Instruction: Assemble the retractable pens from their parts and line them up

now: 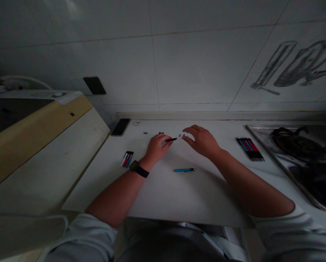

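My left hand (158, 146) is pinched round a short black pen part (171, 139), whose end points right. My right hand (202, 140) hovers just to the right, thumb and fingers apart, over a few tiny pieces; a small dark piece (179, 135) lies by its fingertips. Closer to me, a blue pen (185, 170) lies crosswise on the white counter (163, 196). Small black pieces (161, 133) sit just behind my left hand, and tiny metallic pieces (145, 133), perhaps springs, lie farther left.
Left of my wrist are several pen parts in red, blue, white and black (127, 159). A phone (120, 127) lies at the back left. On the right, a row of red, blue and black pens (250, 148) lies beside a gas stove (296, 153). A tiled wall stands behind.
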`<state>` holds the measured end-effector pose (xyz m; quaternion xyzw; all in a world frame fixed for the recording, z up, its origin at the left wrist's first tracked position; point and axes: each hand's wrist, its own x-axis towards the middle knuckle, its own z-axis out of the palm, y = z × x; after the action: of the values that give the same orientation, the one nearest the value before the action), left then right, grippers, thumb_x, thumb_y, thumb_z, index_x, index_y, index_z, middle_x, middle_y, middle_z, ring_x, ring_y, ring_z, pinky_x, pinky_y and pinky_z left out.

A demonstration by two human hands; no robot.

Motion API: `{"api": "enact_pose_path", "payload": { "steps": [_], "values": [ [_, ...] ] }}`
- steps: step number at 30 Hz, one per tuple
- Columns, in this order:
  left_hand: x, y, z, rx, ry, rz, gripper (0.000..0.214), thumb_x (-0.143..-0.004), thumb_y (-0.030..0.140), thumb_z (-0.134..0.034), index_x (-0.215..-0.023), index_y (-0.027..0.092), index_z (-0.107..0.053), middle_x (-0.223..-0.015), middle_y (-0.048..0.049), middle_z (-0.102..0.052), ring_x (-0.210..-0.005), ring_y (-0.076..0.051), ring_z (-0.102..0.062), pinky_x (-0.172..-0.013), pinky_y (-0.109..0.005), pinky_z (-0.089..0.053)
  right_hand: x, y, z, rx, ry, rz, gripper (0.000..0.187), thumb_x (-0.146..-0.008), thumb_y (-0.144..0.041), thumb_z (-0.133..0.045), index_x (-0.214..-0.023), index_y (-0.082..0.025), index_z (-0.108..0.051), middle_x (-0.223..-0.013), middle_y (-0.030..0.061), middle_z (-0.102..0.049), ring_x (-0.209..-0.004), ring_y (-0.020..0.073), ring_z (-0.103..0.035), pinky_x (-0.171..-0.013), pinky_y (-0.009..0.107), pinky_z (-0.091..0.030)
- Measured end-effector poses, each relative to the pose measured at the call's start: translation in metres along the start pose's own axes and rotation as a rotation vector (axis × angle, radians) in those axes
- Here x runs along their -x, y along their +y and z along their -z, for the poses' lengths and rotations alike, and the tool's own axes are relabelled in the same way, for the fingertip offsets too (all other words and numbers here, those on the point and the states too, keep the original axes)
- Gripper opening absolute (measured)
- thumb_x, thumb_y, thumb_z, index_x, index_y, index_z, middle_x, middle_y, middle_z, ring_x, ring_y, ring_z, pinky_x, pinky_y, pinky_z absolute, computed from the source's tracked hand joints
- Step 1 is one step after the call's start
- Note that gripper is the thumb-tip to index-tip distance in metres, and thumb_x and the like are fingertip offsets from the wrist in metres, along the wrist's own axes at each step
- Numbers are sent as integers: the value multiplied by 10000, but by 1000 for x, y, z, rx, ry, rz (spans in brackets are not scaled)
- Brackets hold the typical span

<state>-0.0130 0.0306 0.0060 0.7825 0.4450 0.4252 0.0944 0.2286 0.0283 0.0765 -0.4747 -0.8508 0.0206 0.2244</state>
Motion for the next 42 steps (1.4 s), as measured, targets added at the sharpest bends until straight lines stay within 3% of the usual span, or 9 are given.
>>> {"api": "enact_pose_path", "payload": {
  "steps": [3, 6, 10, 14, 20, 26, 30, 34, 42],
  "values": [
    [1, -8, -1, 1, 42, 45, 67, -959, 229, -699, -1009, 210, -741, -963, -46, -741, -913, -195, -692, -874, -356, -556, 0, -5, 10, -37, 32, -62, 284, -1034, -391, -544, -1175, -190, -687, -1128, 125, -718, -995, 249, -655, -872, 333, -452],
    [1, -16, -2, 1, 79, 79, 90, -972, 255, -683, -1025, 202, -733, -988, -51, -740, -892, -184, -694, -871, -350, -561, 5, -15, 14, -97, -254, 1, 201, -1005, -372, -586, -984, -213, -706, -963, 75, -738, -843, 207, -652, -751, 296, -433],
    [1, -15, -3, -7, 66, 70, 94, -981, 266, -661, -1011, 204, -725, -964, -47, -733, -880, -180, -685, -867, -343, -560, 16, -28, 3, -110, -710, 133, 169, -880, -378, -758, -948, -226, -731, -926, 52, -755, -812, 201, -663, -681, 282, -405],
    [1, -10, -2, -6, 52, 50, 76, -974, 250, -665, -996, 205, -723, -934, -41, -726, -882, -181, -679, -862, -342, -555, 23, -35, -12, -84, -831, 176, 129, -800, -264, -810, -883, -207, -729, -891, 40, -740, -774, 185, -654, -647, 273, -386],
    [2, -13, -2, -8, 54, 51, 93, -975, 263, -668, -1023, 209, -727, -968, -47, -740, -903, -188, -687, -873, -351, -556, 17, -32, -5, -255, -713, 212, 33, -876, -221, -686, -897, -196, -680, -887, 47, -729, -781, 174, -631, -716, 283, -438],
    [2, -15, -3, -39, 53, 23, 107, -978, 286, -672, -1024, 216, -738, -950, -47, -745, -876, -193, -688, -859, -361, -557, 2, -13, 8, -790, -255, 129, 268, -972, -464, -597, -1041, -205, -595, -990, 67, -718, -864, 176, -659, -814, 318, -523],
    [2, -16, -4, -26, 81, 43, 102, -977, 264, -671, -1033, 212, -738, -983, -55, -750, -892, -192, -701, -861, -357, -562, -4, 7, 10, -435, 29, -77, 182, -973, -382, -586, -1016, -211, -628, -983, 75, -729, -900, 202, -667, -828, 318, -492],
    [3, -19, -4, -30, 98, 38, 95, -973, 247, -673, -1038, 211, -734, -995, -51, -751, -893, -184, -703, -876, -353, -562, -5, 22, 9, -55, -23, -147, 120, -958, -272, -592, -1021, -211, -674, -1018, 83, -736, -891, 216, -652, -787, 313, -442],
    [3, -18, -4, -47, 94, 22, 91, -958, 229, -692, -1033, 209, -739, -968, -44, -749, -875, -181, -706, -862, -344, -567, -4, 16, 5, 27, -20, -127, 68, -960, -237, -626, -1000, -214, -676, -978, 65, -715, -833, 199, -611, -734, 298, -393]
  ]
}}
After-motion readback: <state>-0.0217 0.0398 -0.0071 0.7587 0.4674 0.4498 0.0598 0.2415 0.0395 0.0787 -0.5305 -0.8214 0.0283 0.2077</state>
